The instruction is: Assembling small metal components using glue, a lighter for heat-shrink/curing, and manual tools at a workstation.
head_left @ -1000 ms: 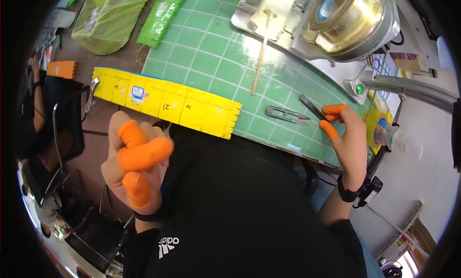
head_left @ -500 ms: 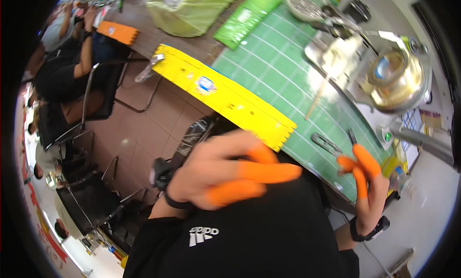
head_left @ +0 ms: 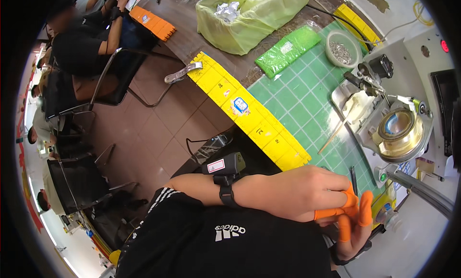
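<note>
Head, orange-capped fingers, bowl, silvery bits

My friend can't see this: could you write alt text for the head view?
A person's left hand overlaps the right hand in view, both wearing tubular orange finger covers, near a green gridded worktop edged by a long yellow strip.

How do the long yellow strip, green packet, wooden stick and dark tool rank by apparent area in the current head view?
1. Long yellow strip
2. Green packet
3. Wooden stick and dark tool: both thin slivers, too alike to rank; the left hand may hide the tool's end.
</note>
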Demonstrator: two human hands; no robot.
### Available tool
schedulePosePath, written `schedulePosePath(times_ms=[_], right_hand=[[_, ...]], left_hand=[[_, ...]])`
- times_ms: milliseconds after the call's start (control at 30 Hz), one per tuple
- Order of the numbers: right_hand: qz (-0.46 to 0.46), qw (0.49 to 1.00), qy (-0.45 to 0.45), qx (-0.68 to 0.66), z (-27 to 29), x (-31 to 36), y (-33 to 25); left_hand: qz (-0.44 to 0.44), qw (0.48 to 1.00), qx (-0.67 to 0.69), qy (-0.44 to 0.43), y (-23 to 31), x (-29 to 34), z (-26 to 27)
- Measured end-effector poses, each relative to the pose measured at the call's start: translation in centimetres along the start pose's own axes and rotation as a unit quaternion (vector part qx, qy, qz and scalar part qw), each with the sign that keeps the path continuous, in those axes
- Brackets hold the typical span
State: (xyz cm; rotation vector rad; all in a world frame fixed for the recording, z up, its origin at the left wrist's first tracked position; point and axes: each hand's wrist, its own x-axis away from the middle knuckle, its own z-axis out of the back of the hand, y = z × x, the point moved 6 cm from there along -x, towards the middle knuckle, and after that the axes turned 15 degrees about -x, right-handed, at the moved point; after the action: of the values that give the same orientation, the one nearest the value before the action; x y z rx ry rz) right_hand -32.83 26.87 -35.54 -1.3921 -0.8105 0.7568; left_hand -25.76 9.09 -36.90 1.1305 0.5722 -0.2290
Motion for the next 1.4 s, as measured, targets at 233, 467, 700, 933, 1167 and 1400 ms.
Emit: schedulePosePath(times_ms=[233,467,700,933,1167,1400], right_hand=[[0.023,0.987,-0.115,0.107,-0.9,-4.6,-1.3],[0.094,0.99,0.065,0.085,1.4,-6.6,-3.5],[0.162,0.975,0.006,0.153,-0.4,-8.2,-4.0],[0.131,0.979,0.005,0.157,0.0,-7.8,-3.3],[0.037,0.958,0.064,0.276,4.5,-5.9,-1.6],[-0.067,0.926,0.086,0.361,5.0,-2.6,2.9]], left_hand=[[-0.015,0.985,-0.166,-0.035,-0.9,-1.1,3.6],[-0.008,0.986,-0.169,-0.006,-0.2,-3.1,8.0],[0.002,0.997,-0.028,-0.078,-1.1,-2.6,2.6],[0.012,0.987,0.002,-0.159,-1.5,-3.1,2.0],[0.018,0.97,-0.168,-0.173,-2.1,-9.1,9.7],[-0.09,0.91,-0.403,-0.044,-6.4,-14.6,9.5]])
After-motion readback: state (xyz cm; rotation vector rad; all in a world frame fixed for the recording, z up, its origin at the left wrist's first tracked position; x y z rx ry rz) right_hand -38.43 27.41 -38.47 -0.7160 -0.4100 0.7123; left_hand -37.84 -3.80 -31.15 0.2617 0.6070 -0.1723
